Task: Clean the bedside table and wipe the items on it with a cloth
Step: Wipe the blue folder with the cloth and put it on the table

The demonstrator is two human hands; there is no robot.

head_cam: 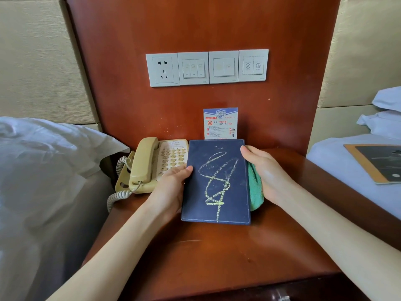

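Judging risk, left to right: phone (152, 164) just beside left hand (173, 187); handset could be knocked if folder is swung. Dark blue folder (216, 181) gripped at left edge by left hand, at right edge by right hand (267, 177), green cloth (255, 187) bunched under right palm. Folder held above bedside table (217, 253), scribbled face up, long axis toward wall. Chalk marks could be smeared, not lifted, if cloth is dragged.

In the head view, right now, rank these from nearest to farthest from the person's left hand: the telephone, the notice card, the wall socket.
Measured from the left hand:
1. Telephone, just behind the hand, on the table's left.
2. Notice card, propped against the back panel, centre.
3. Wall socket, high on the panel.
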